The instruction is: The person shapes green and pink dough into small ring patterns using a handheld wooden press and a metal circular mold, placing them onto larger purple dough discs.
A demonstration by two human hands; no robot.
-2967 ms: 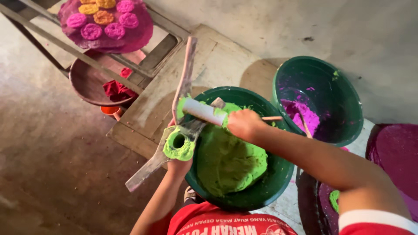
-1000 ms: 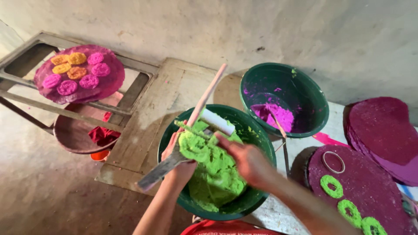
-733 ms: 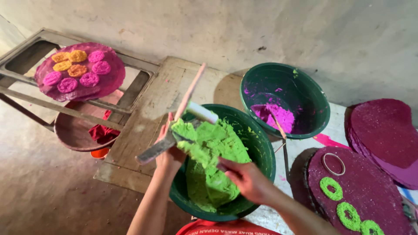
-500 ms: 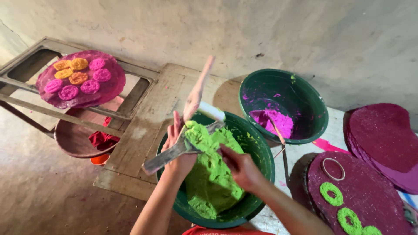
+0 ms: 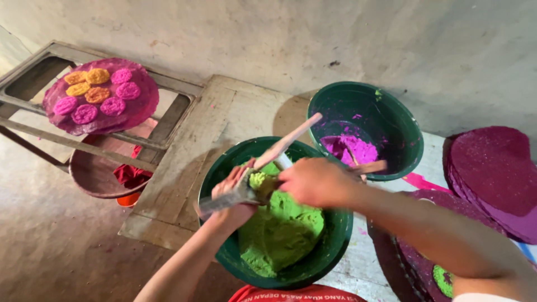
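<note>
Since half a sec ago the right hand [image 5: 316, 182] has swung left over the green dough, now meeting the left hand; view shifted a bit too. L to R: round purple tray [image 5: 100, 98] w/ orange + pink discs rests on a metal frame [image 5: 33, 134], prob. to dry. Left hand [image 5: 238, 193] has its grip closed around a metal mould tool [image 5: 235, 196], held over the green basin [image 5: 224, 168] so spills drop back. Right hand's grip: blurred, can't tell, seems pressing dough [image 5: 279, 229] into the tool. Further right, second basin [image 5: 391, 123] w/ pink dough, purple mats [image 5: 492, 173].
</note>
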